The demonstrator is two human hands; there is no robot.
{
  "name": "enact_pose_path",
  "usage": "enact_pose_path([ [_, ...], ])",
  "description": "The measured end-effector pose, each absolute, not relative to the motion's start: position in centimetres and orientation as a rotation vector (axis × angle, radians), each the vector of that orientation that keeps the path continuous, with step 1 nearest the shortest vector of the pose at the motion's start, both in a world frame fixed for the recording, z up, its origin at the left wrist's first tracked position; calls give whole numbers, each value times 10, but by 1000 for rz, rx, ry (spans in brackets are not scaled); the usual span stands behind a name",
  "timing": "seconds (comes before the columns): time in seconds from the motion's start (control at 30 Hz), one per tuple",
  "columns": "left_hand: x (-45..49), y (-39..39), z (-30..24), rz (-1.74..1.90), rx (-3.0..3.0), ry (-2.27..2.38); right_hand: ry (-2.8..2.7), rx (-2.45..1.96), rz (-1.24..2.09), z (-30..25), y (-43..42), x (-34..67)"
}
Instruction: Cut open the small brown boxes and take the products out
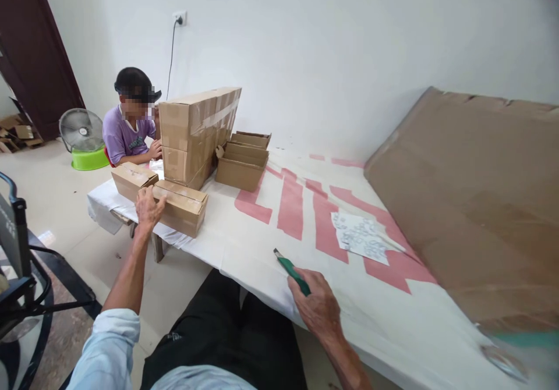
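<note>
My left hand (pixel 149 207) grips the left end of a taped brown cardboard box (pixel 181 204) at the table's front edge, its fingers bent over the corner. Just behind that hand stands a second small cardboard box (pixel 132 178). My right hand (pixel 318 304) is closed round a green utility knife (pixel 292 272), held over the white cloth with its tip pointing up and left, apart from the boxes. Part of the knife's handle is hidden in my palm.
Taped boxes form a tall stack (pixel 196 137), with open cardboard boxes (pixel 242 166) beside it. A written paper (pixel 358 237) lies on the tablecloth (pixel 262 279). At right leans a big brown carton (pixel 471 204). Across the table sits another person (pixel 126 131); a fan (pixel 81 131) stands behind.
</note>
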State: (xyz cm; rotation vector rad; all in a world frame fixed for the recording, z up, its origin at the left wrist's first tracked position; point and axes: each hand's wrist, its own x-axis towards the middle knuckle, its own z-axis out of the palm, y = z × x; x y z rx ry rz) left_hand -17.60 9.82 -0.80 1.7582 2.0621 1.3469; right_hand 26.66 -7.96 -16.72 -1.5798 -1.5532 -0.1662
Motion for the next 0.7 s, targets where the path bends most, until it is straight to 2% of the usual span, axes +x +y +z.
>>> enact_pose_path([
  [0.2, -192, 111, -21, 1399, 1630, 1934, -1541, -1587, -124, -170, -83, 273],
  [0.47, -129, 75, -51, 1392, 1676, 1577, -1493, -1585, -128, -157, -75, 269],
  [0.7, -100, 82, -69, 1139, 1632, 1021, -1486, -1569, -138, -136, -68, 273],
])
